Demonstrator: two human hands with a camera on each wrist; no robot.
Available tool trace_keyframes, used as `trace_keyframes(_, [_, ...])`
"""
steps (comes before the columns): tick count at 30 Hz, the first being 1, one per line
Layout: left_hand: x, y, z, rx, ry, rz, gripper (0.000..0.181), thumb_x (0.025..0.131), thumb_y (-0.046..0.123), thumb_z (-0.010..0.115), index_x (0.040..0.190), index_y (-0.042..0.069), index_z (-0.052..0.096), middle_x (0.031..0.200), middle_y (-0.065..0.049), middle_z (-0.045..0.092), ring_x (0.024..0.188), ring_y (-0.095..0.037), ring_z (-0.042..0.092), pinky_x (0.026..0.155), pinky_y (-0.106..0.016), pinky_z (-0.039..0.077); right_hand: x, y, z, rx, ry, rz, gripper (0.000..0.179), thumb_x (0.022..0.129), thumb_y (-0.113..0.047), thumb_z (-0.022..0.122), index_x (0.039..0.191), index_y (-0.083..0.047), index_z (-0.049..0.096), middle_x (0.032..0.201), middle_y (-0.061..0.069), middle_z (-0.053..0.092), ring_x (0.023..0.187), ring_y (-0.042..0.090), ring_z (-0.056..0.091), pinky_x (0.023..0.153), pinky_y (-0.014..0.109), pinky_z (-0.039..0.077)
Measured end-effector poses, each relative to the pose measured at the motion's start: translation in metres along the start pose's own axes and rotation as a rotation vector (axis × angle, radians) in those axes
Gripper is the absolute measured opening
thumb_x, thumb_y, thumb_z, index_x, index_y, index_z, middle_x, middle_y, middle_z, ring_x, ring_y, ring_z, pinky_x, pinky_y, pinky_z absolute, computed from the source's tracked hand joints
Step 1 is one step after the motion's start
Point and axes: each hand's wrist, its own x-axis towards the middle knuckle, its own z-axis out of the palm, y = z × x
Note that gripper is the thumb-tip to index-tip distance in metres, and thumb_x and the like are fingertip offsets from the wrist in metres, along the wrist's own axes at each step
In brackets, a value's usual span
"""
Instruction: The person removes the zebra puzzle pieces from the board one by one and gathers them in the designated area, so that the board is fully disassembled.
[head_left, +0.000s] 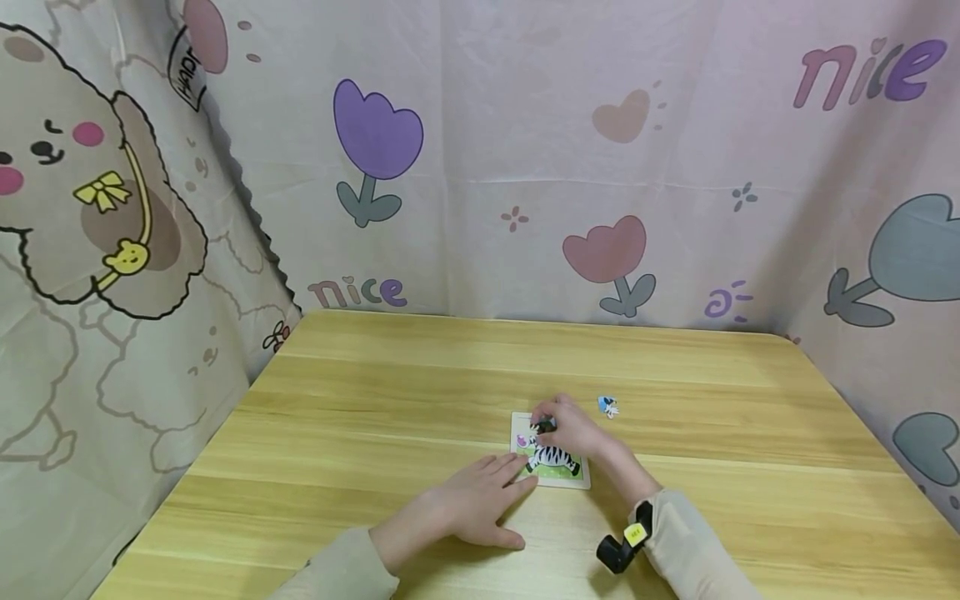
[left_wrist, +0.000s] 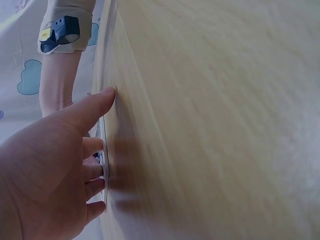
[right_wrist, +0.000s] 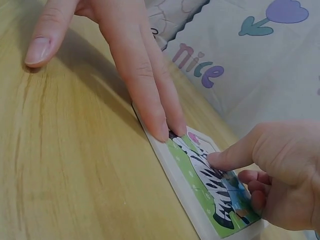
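Observation:
A small white-framed jigsaw puzzle (head_left: 550, 482) with a zebra picture lies on the table. My left hand (head_left: 480, 502) is spread out, its fingertips resting on the frame's near-left edge and its thumb on the wood. In the right wrist view the left fingers (right_wrist: 142, 85) press the frame beside the pink flower. My right hand (head_left: 570, 427) is over the upper part of the picture, pinching a dark-patterned puzzle piece (head_left: 547, 425) between thumb and curled fingers, which partly hide it. A bare white patch of the tray (right_wrist: 202, 140) shows near the right thumb.
A loose blue-and-white puzzle piece (head_left: 608, 407) lies on the wooden table (head_left: 360, 392) beyond the right hand. A black wrist camera (head_left: 626, 540) is strapped to the right wrist. Printed curtains (head_left: 487, 108) hang behind and beside the table.

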Motion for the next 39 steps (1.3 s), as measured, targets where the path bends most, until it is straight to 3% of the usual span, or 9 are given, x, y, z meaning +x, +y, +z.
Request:
trace_keyframes(7, [-0.001, -0.001, 0.000, -0.011, 0.006, 0.008, 0.079, 0.085, 0.064, 0.045, 0.146, 0.017, 0.029, 0.153, -0.010, 0.017, 0.139, -0.023, 0.017, 0.111, -0.039, 0.020, 0.002, 0.000, 0.000, 0.028, -0.013, 0.034, 0.022, 0.076, -0.004, 0.072, 0.092, -0.015, 0.062, 0.102, 0.006, 0.049, 0.093, 0.022, 0.048, 0.086, 0.046, 0.044])
trace_keyframes(13, [-0.002, -0.001, -0.001, -0.017, 0.007, 0.008, 0.079, 0.086, 0.064, 0.045, 0.146, 0.017, 0.029, 0.153, -0.011, 0.017, 0.139, -0.023, 0.017, 0.111, -0.039, 0.020, 0.002, 0.004, 0.000, 0.037, 0.002, -0.013, 0.024, 0.076, -0.003, 0.071, 0.095, -0.014, 0.062, 0.106, 0.009, 0.052, 0.099, 0.026, 0.049, 0.087, 0.049, 0.044])
trace_keyframes(19, [-0.003, 0.000, -0.003, -0.038, -0.003, -0.001, 0.079, 0.085, 0.064, 0.046, 0.147, 0.017, 0.028, 0.153, -0.010, 0.015, 0.139, -0.023, 0.015, 0.111, -0.039, 0.019, 0.002, 0.012, 0.001, 0.100, 0.059, -0.084, 0.026, 0.078, 0.005, 0.066, 0.101, -0.004, 0.061, 0.088, 0.004, 0.056, 0.080, 0.019, 0.052, 0.072, 0.035, 0.048])
trace_keyframes(23, [-0.003, 0.001, -0.004, -0.033, -0.001, -0.001, 0.079, 0.085, 0.063, 0.046, 0.147, 0.017, 0.028, 0.153, -0.010, 0.015, 0.139, -0.023, 0.016, 0.111, -0.039, 0.019, 0.002, 0.015, 0.000, 0.149, 0.068, -0.073, 0.021, 0.081, 0.004, 0.062, 0.098, -0.008, 0.061, 0.081, 0.000, 0.053, 0.073, 0.016, 0.048, 0.065, 0.030, 0.045])
trace_keyframes(32, [0.000, -0.001, -0.002, -0.008, 0.007, -0.006, 0.079, 0.085, 0.064, 0.046, 0.147, 0.017, 0.029, 0.153, -0.011, 0.017, 0.139, -0.023, 0.017, 0.111, -0.038, 0.019, 0.000, 0.013, -0.003, 0.173, 0.060, -0.096, 0.018, 0.085, 0.002, 0.059, 0.098, -0.010, 0.059, 0.081, 0.003, 0.055, 0.074, 0.016, 0.049, 0.069, 0.032, 0.044])
trace_keyframes(39, [0.001, -0.001, 0.001, -0.021, -0.009, -0.014, 0.079, 0.085, 0.064, 0.047, 0.147, 0.018, 0.029, 0.153, -0.010, 0.016, 0.139, -0.023, 0.016, 0.112, -0.038, 0.018, 0.000, 0.013, -0.002, 0.131, 0.048, -0.098, 0.017, 0.086, 0.001, 0.058, 0.098, -0.011, 0.058, 0.080, 0.000, 0.054, 0.072, 0.015, 0.049, 0.067, 0.031, 0.044])
